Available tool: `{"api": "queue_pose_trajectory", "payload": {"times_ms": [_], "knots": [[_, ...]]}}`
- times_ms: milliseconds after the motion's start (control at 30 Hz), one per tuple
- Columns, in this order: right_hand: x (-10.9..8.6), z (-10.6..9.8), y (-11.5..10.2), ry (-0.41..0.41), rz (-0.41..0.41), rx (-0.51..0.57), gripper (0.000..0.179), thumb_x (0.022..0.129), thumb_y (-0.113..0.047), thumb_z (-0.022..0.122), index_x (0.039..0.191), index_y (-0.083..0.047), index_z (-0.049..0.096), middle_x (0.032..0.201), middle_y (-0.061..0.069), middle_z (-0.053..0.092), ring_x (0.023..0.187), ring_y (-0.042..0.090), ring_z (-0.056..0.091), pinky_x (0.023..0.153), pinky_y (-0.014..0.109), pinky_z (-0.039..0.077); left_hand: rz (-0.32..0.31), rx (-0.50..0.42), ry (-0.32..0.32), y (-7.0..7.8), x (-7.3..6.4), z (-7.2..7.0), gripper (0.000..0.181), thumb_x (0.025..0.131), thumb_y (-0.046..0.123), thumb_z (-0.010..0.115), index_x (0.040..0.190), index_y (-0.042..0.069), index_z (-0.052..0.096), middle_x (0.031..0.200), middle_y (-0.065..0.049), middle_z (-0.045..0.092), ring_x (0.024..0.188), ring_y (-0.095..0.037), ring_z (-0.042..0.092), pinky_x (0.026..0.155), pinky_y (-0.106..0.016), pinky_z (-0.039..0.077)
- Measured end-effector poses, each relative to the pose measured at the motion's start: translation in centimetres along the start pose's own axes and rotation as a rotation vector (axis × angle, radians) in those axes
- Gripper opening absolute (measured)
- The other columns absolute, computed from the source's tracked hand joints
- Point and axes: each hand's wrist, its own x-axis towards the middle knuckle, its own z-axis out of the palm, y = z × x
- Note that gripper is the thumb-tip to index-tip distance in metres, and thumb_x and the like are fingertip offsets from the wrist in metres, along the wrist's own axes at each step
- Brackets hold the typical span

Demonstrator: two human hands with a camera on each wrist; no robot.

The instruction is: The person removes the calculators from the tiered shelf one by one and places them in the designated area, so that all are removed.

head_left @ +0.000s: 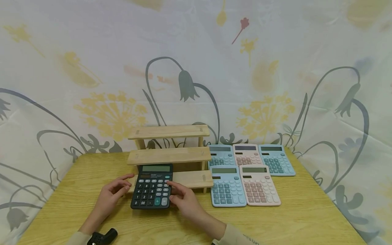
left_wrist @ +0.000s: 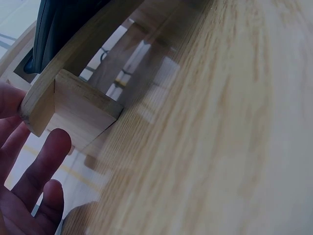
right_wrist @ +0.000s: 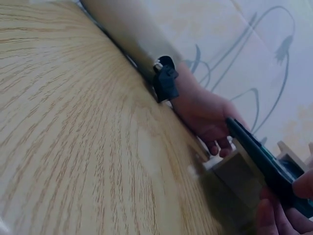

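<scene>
A black calculator (head_left: 152,191) leans face-up on the lowest step of a three-tier wooden rack (head_left: 169,155), its display end higher and toward the back. My right hand (head_left: 187,203) pinches the calculator's right edge; the right wrist view shows thumb on top and fingers (right_wrist: 266,215) below. At the rack's left end is my left hand (head_left: 111,194), loosely bent. In the left wrist view, its fingers touch the end of the lowest board (left_wrist: 40,110), beside the calculator. The calculator's underside is mostly hidden.
Right of the rack, blue calculators (head_left: 228,190) and pink calculators (head_left: 260,189) lie face-up in two rows on the wooden table (head_left: 294,217). The front blue one sits close to the rack's right end. A patterned cloth (head_left: 196,44) hangs behind the table.
</scene>
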Motion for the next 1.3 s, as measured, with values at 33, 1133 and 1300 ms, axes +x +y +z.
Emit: {"api": "queue_pose_trajectory", "payload": {"times_ms": [33,1133,1300], "knots": [[0.0,0.0,0.1,0.000,0.000,0.005,0.047,0.096,0.005,0.054,0.142,-0.006,0.054,0.125,0.020,0.063,0.106,0.028,0.065,0.086,0.037,0.054,0.001,-0.001,0.000,0.0,0.0,0.0,0.008,0.096,-0.002,0.062,0.095,0.001,0.069,0.127,-0.017,0.064,0.106,-0.001,0.061,0.068,-0.020,0.046],[-1.7,-2.4,-0.6,0.076,0.045,0.063,0.044,0.092,0.008,0.052,0.134,-0.001,0.055,0.112,0.016,0.065,0.097,0.023,0.067,0.071,0.037,0.057,0.009,-0.030,-0.003,0.2,-0.1,0.0,0.011,0.096,-0.003,0.061,0.095,0.003,0.069,0.127,-0.003,0.066,0.087,-0.004,0.061,0.063,-0.023,0.045],[-2.1,-3.8,-0.6,0.075,0.047,0.070,0.044,0.092,0.007,0.052,0.135,0.000,0.054,0.112,0.017,0.065,0.097,0.023,0.067,0.072,0.037,0.057,0.029,-0.064,-0.008,0.1,-0.1,-0.1,0.012,0.096,-0.006,0.060,0.096,0.001,0.069,0.127,-0.003,0.066,0.084,-0.005,0.061,0.062,-0.025,0.045]]}}
